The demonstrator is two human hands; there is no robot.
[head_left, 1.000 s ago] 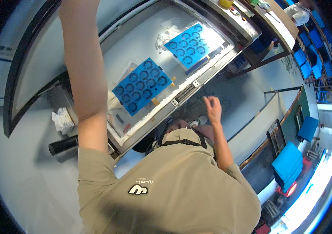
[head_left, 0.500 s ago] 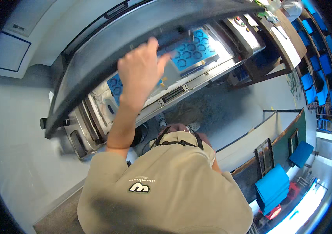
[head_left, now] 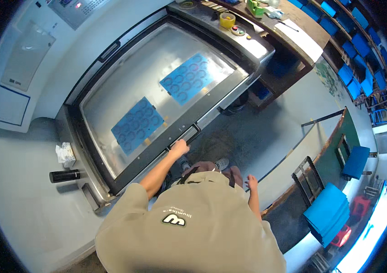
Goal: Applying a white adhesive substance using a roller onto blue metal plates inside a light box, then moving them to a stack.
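In front of me is a large metal machine with a black-framed, see-through lid (head_left: pixel 94 148), which lies down over its bed. Under the lid lie two blue sheets with rows of dark rings, a left sheet (head_left: pixel 137 125) and a right sheet (head_left: pixel 185 78). At the middle of the front edge, my left hand (head_left: pixel 179 148) is closed on the left end of the lid handle (head_left: pixel 192 133); its fingertips are partly hidden. My right hand (head_left: pixel 251 183) hangs by my right side, holding nothing, fingers loosely apart.
A tissue box (head_left: pixel 67 154) and a black cylinder (head_left: pixel 64 176) are at the machine's left. Yellow tape (head_left: pixel 226 20) sits beside buttons at its far right end. A wooden desk (head_left: pixel 311 27) adjoins it. Behind on the right are a green board (head_left: pixel 334 150) and stacked blue sheets (head_left: pixel 327 214).
The raised lid has come down over the bed and the blue sheets. My left hand has moved from the lid's raised edge down to the front handle. My right hand has come into view.
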